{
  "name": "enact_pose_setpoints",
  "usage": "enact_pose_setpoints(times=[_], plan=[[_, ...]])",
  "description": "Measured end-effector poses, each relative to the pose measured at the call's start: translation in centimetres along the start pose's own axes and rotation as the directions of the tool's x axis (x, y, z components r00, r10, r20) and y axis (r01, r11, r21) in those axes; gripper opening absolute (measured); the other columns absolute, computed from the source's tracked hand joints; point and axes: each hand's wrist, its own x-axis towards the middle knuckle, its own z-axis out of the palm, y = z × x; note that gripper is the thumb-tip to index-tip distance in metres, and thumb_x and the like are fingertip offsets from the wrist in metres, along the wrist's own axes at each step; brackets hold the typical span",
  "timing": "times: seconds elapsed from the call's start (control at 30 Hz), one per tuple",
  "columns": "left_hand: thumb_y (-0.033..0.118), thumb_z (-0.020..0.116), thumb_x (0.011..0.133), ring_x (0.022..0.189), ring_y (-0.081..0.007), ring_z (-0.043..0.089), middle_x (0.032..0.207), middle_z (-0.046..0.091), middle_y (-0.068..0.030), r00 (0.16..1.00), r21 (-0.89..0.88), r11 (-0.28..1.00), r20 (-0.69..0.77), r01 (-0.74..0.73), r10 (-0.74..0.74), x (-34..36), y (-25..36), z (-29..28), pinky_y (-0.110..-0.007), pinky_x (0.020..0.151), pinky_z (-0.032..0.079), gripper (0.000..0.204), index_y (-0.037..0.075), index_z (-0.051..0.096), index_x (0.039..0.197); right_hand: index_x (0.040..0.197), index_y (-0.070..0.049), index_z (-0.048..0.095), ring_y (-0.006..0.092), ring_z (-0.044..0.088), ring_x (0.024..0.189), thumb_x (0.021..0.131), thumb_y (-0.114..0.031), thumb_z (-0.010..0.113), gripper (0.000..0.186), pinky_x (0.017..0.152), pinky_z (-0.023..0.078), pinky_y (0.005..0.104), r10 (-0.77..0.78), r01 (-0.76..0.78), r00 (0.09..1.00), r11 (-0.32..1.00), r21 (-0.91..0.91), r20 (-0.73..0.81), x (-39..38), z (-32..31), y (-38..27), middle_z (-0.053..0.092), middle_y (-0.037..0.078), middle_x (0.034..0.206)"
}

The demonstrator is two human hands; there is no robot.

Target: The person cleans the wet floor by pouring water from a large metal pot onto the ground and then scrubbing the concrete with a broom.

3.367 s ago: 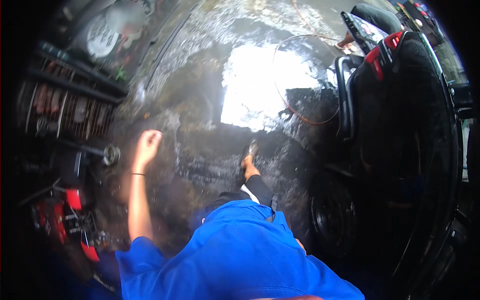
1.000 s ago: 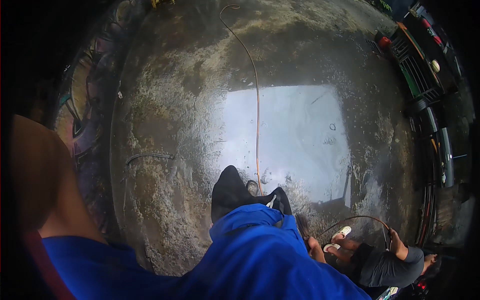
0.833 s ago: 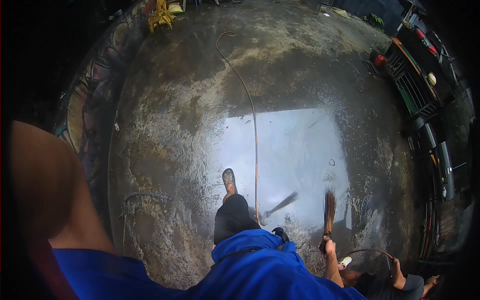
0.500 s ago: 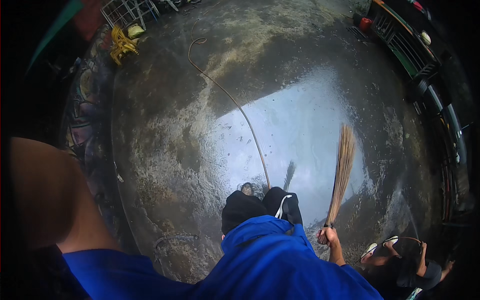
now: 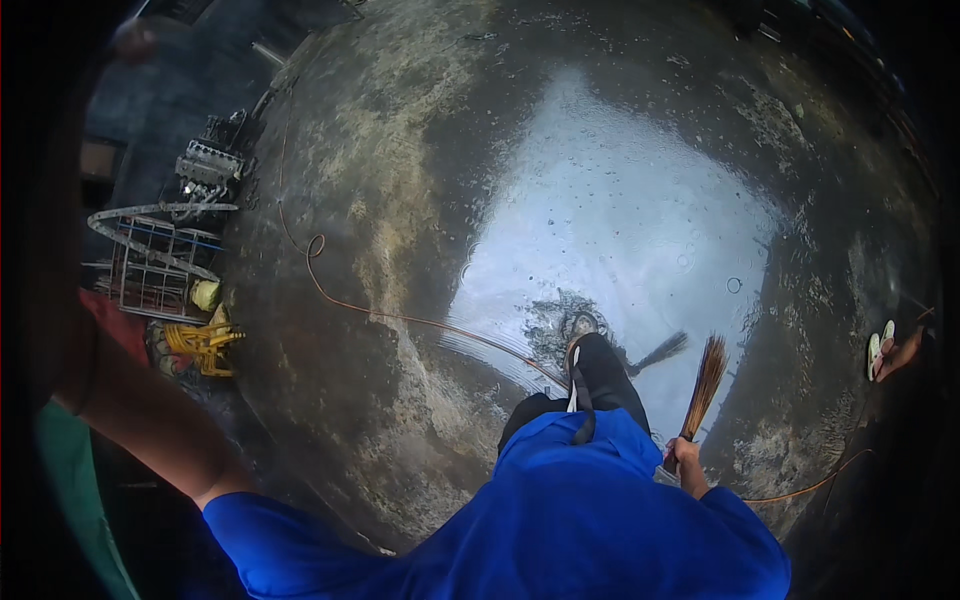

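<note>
My right hand (image 5: pixel 683 456) grips the handle of a straw broom (image 5: pixel 704 380), whose bristles point up and away over the wet concrete floor (image 5: pixel 620 200). The broom's shadow lies just left of it, beside my sandalled foot (image 5: pixel 584 352). My left arm (image 5: pixel 150 420) in a blue sleeve stretches out to the left, with a dark band at the wrist. Its hand fades into the dark rim, so I cannot see what it does.
A thin orange hose (image 5: pixel 380 316) snakes across the floor toward my feet. At the left edge stand a wire rack (image 5: pixel 160 262), a yellow object (image 5: pixel 200 340) and a small machine (image 5: pixel 210 165). Another person's foot in a white sandal (image 5: pixel 880 350) shows at the right.
The view has swung round, bringing the wire rack and machine in at the left. The broom has dropped lower and closer to my foot. The person at the lower right has mostly left view.
</note>
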Motion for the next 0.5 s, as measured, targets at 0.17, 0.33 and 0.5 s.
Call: enact_pose_setpoints(times=[0.17, 0.33, 0.5], plan=[[0.039, 0.040, 0.110, 0.129, -0.0318, 0.060, 0.129, 0.068, -0.0183, 0.888, -0.099, 0.971, 0.434, 0.215, -0.153, 6.5, -18.9, 16.9, -0.038, 0.112, 0.044, 0.054, -0.003, 0.070, 0.125, 0.082, 0.000, 0.067, 0.0235, 0.063, 0.053, 0.085, -0.007, 0.064, 0.009, 0.050, 0.056, 0.0401, 0.415, -0.345, 0.910, 0.767, 0.540, -0.008, -4.8, 10.6, -21.9, 0.063, 0.011, 0.066], [0.034, 0.043, 0.114, 0.104, -0.0299, 0.067, 0.108, 0.071, -0.0170, 0.787, -0.400, 0.768, 0.580, 0.501, -0.212, 6.0, -33.6, 32.8, -0.041, 0.096, 0.050, 0.049, -0.004, 0.073, 0.111, 0.090, -0.001, 0.063, 0.0206, 0.069, 0.059, 0.083, -0.007, 0.076, 0.016, 0.052, 0.059, 0.0375, 0.188, -0.100, 0.976, 0.830, 0.549, -0.107, -6.2, 16.8, -36.7, 0.068, 0.009, 0.075], [0.040, 0.051, 0.110, 0.106, -0.0425, 0.067, 0.104, 0.072, -0.0225, 0.507, -0.236, 0.944, 0.857, 0.232, 0.089, -1.5, -44.4, 57.2, -0.049, 0.092, 0.053, 0.044, 0.001, 0.072, 0.108, 0.090, 0.001, 0.059, 0.0213, 0.068, 0.056, 0.081, -0.001, 0.077, 0.020, 0.050, 0.057, 0.0372, 0.279, -0.015, 0.937, 0.630, 0.777, -0.209, -7.5, 31.4, -43.1, 0.068, 0.011, 0.074]])
